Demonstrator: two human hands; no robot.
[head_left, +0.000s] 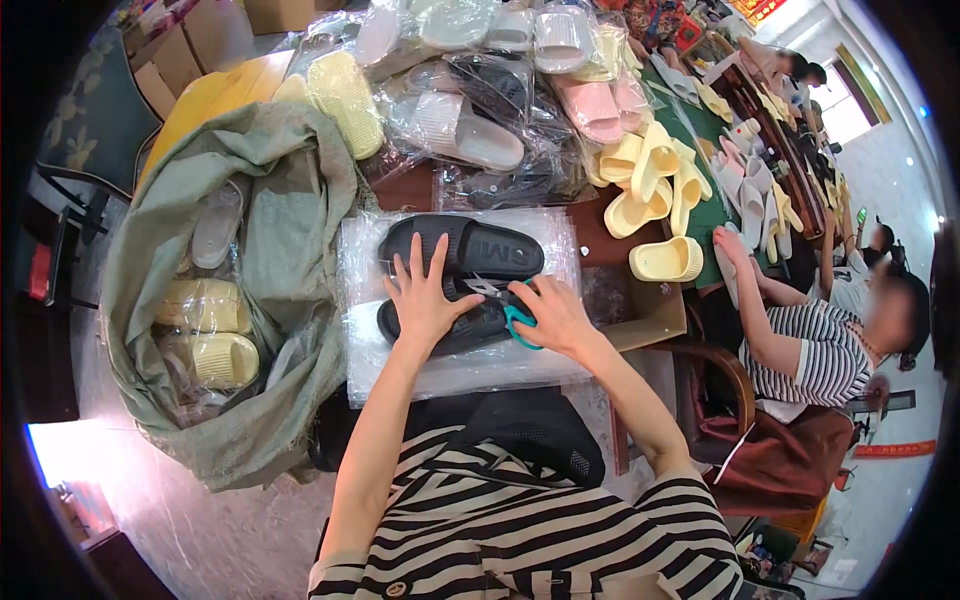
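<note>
A pair of black slippers (465, 247) lay across a stack of clear plastic bags (385, 378) on the bench (405, 190), directly in front of a worker in a striped shirt. Their long axis ran from left to right, crosswise to the forearms, one slipper beyond the other. The left hand (425, 300) was the nearer of the two, resting on the pair itself: it was spread flat, palm over the closer slipper, fingers fanned forward onto the farther one, thumb stretched to the right. The right hand (550, 315), wrist angled inward from the right, was closed around the teal-handled scissors (519, 328) above the right-hand part of the closer slipper. The blades pointed left toward the left thumb, near the gap between the slippers; whether they were parted could not be made out. The two hands were apart, with the scissors' metal between them.

To the left, a grey-green sack (285, 235) gaped around bagged slippers (225, 360). Beyond the stack rose a heap of wrapped footwear (490, 140), while loose pale-yellow slippers (655, 165) sat to the right. Farther right, a seated co-worker (810, 345) in stripes reached toward the green tabletop (708, 215).
</note>
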